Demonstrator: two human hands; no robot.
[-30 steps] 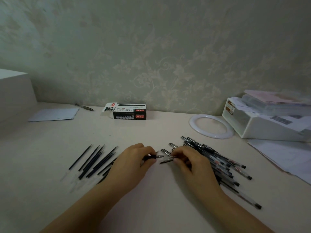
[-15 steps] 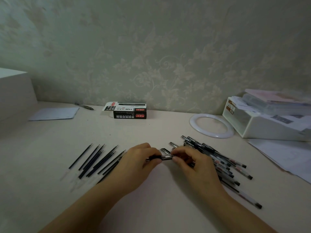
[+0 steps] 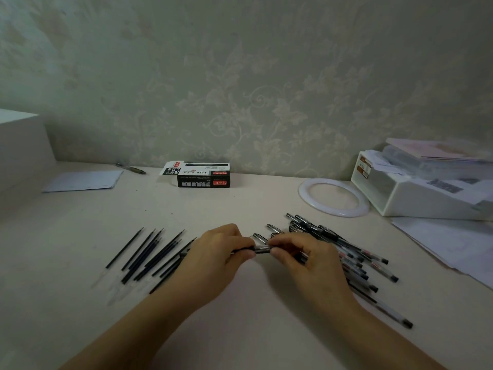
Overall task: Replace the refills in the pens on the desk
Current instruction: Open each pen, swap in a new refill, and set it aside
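Pen: held level just above the desk, centre front, between both hands; only a short silvery stretch shows between the fingertips.
Left hand: fingers and thumb curled, pinching the pen's left end.
Right hand: fingers and thumb curled, pinching the pen's right end; the rest of the barrel is hidden, probably inside the palm.
Refills: loose row of thin dark rods lying on the desk, just left of the left hand.
Pens: heap on the desk, partly under the right hand, spreading to the right.
Box: dark, printed, flap open, by the wall.
Ring: white, flat, behind the heap.
Tray: white, far right, stacked with papers.
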